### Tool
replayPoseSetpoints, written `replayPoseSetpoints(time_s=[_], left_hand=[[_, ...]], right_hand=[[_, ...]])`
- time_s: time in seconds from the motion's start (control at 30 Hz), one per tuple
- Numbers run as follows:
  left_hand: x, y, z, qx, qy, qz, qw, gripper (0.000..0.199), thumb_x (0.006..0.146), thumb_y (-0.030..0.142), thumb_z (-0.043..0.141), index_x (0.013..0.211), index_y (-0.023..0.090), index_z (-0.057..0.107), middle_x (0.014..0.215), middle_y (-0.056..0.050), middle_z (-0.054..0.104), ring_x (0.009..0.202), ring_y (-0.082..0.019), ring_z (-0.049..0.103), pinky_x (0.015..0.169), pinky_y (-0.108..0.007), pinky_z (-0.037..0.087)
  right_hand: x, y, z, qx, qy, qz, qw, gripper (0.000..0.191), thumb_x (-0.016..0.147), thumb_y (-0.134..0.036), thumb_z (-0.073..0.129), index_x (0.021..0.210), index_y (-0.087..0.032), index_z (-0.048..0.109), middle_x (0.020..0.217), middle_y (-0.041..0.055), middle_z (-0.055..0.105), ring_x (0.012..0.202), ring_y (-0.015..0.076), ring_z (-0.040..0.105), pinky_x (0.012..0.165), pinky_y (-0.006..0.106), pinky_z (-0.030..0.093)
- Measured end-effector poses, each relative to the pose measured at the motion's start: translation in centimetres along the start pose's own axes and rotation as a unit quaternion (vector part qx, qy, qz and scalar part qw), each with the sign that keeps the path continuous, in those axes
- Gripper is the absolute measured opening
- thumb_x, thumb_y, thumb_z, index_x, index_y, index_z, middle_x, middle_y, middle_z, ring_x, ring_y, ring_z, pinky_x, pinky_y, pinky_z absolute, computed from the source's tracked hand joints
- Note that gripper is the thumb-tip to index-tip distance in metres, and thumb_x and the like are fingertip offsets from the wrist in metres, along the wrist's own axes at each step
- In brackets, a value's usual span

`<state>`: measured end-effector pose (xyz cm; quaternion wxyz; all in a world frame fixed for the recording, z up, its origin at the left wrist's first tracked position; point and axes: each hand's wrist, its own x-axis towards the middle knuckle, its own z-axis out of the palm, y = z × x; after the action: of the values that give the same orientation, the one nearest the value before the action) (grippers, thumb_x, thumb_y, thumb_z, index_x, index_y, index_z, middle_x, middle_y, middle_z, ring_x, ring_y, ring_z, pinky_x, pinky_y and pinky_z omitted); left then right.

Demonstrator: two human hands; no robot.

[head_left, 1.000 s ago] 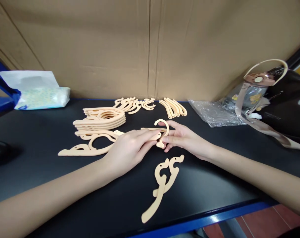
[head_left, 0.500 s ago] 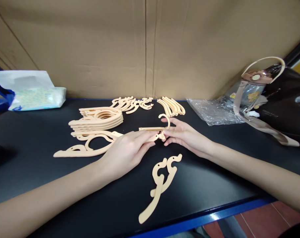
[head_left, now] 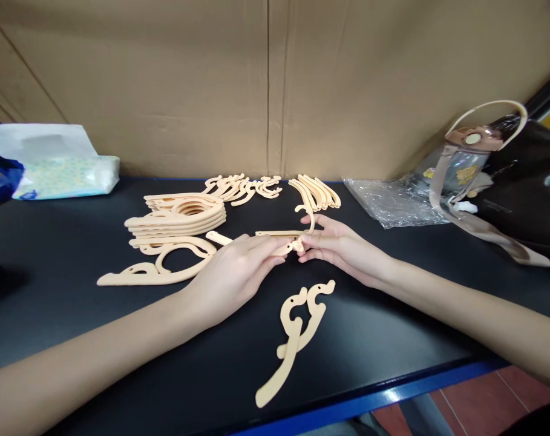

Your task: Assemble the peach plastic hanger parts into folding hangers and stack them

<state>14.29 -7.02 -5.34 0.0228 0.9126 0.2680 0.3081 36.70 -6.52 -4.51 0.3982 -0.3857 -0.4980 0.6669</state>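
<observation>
My left hand [head_left: 241, 266] is closed on a cream plastic hanger arm [head_left: 284, 249], whose holed end pokes out past the fingertips. Between thumb and fingers, my right hand [head_left: 342, 245] pinches a cream hanger hook [head_left: 311, 224] by its base. Base and arm end meet between the two hands; whether they are joined I cannot tell. Just behind the fingers lies a straight cream strip [head_left: 275, 234]. Nearer the front edge, two loose curved pieces [head_left: 295, 345] overlap. Folded hanger parts [head_left: 179, 275] lie to the left of my left hand, partly covered by it.
Left of centre is a stack of hanger pieces [head_left: 177, 224]. Several hooks [head_left: 242, 186] and slim arms [head_left: 317, 192] lie by the cardboard wall [head_left: 188, 91]. A tissue pack [head_left: 68, 175] is far left. Clear plastic wrap [head_left: 383, 203], a strapped bottle [head_left: 468, 160] and a black bag [head_left: 529, 194] are right.
The hook has turned in my right fingers, so its curve now shows narrower, more edge-on. Both hands stay in nearly the same place.
</observation>
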Motion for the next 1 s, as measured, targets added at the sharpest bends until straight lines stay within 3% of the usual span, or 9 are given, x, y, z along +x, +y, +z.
replayPoseSetpoints(time_s=[0.37, 0.57, 0.7, 0.83, 1.0], left_hand=[[0.0, 0.0, 0.2, -0.005, 0.011, 0.012, 1.0, 0.028, 0.107, 0.026, 0.038, 0.113, 0.018, 0.065, 0.099, -0.004, 0.077, 0.084, -0.017, 0.072, 0.074, -0.027, 0.053], [0.3, 0.0, 0.1, 0.005, 0.019, -0.004, 1.0, 0.03, 0.107, 0.026, 0.038, 0.124, 0.018, 0.062, 0.116, -0.007, 0.075, 0.095, -0.018, 0.072, 0.082, -0.03, 0.055], [0.2, 0.2, 0.0, 0.014, 0.018, 0.006, 1.0, 0.029, 0.107, 0.023, 0.04, 0.129, 0.018, 0.058, 0.129, -0.008, 0.071, 0.105, -0.019, 0.07, 0.089, -0.032, 0.054], [0.0, 0.4, 0.0, 0.025, 0.02, -0.006, 0.999, 0.024, 0.105, 0.02, 0.043, 0.122, 0.017, 0.06, 0.122, -0.007, 0.073, 0.099, -0.018, 0.071, 0.084, -0.03, 0.055], [0.0, 0.4, -0.1, 0.022, 0.021, -0.005, 1.0, 0.023, 0.105, 0.02, 0.044, 0.12, 0.015, 0.061, 0.117, -0.008, 0.075, 0.095, -0.018, 0.071, 0.083, -0.029, 0.056]], right_hand=[[0.2, 0.1, 0.0, -0.043, -0.013, 0.006, 0.999, 0.036, 0.084, -0.026, 0.074, 0.108, -0.021, 0.046, 0.074, -0.0042, 0.068, 0.07, 0.0111, 0.066, 0.08, 0.031, 0.057], [-0.2, 0.7, 1.5, -0.133, -0.073, -0.045, 0.987, 0.034, 0.08, -0.026, 0.076, 0.096, -0.023, 0.046, 0.077, -0.0051, 0.062, 0.072, 0.0127, 0.063, 0.065, 0.027, 0.051], [-0.4, 0.4, 1.5, -0.078, -0.064, -0.022, 0.995, 0.03, 0.082, -0.025, 0.073, 0.096, -0.022, 0.047, 0.078, -0.004, 0.063, 0.072, 0.0123, 0.061, 0.072, 0.03, 0.052], [-0.3, 0.1, 1.0, 0.024, -0.014, 0.001, 1.0, 0.032, 0.081, -0.021, 0.074, 0.102, -0.021, 0.05, 0.08, -0.0029, 0.064, 0.074, 0.0121, 0.06, 0.079, 0.031, 0.052], [-0.2, 0.2, 0.8, 0.087, -0.005, 0.003, 0.996, 0.033, 0.079, -0.018, 0.074, 0.103, -0.02, 0.051, 0.072, -0.0043, 0.062, 0.072, 0.0125, 0.059, 0.082, 0.031, 0.05]])
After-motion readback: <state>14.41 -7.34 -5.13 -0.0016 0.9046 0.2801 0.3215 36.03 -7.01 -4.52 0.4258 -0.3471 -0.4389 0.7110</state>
